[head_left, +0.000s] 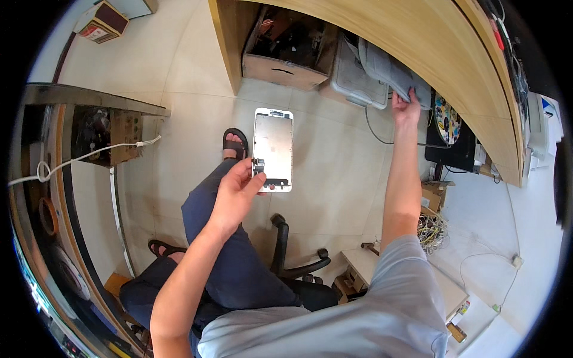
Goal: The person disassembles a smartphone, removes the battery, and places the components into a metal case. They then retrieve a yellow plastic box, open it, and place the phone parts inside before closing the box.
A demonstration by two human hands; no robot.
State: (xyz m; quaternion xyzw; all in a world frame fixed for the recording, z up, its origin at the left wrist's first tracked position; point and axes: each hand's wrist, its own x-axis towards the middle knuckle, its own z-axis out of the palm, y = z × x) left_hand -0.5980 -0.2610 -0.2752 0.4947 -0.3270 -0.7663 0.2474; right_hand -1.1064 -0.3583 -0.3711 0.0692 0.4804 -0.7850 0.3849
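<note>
A white-framed phone screen assembly (273,140), its silver back facing up and small parts along both ends, is held upright in the view by my left hand (241,188), thumb on its lower left part. My right hand (406,107) is stretched out under the wooden desk, its fingers closed on a grey soft pad or bag (394,70), whose exact kind I cannot make out. That grey thing lies over a translucent plastic bin (352,83).
A cardboard box (286,71) of dark items stands under the desk (370,18). Cables (433,230) pile at the right, near a low cream cabinet (447,283). Shelving (101,92) with a white cord runs along the left. A wheeled chair base (280,250) is below me.
</note>
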